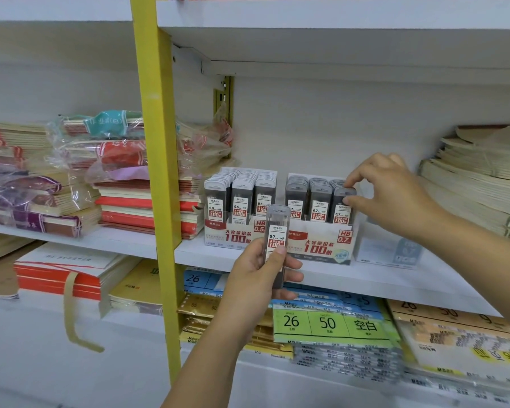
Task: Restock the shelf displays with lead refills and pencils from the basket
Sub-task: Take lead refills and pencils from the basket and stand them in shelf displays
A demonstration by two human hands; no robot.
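Head: left hand [258, 276] grips refill case [277, 225]; right hand [392, 191] pinches another.

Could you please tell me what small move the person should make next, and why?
Probably bring the refill case in the left hand rightward to the HB 0.7 display box, not the HB 0.5 box. Its label reads 0.7, and the right hand is pinching the front case of that box's right-hand row, seemingly settling it.

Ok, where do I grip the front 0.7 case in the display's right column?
Grip the front 0.7 case by its cap, from above: it stands upright, packed against neighbours, the display box hiding its foot. The right hand pinches there.
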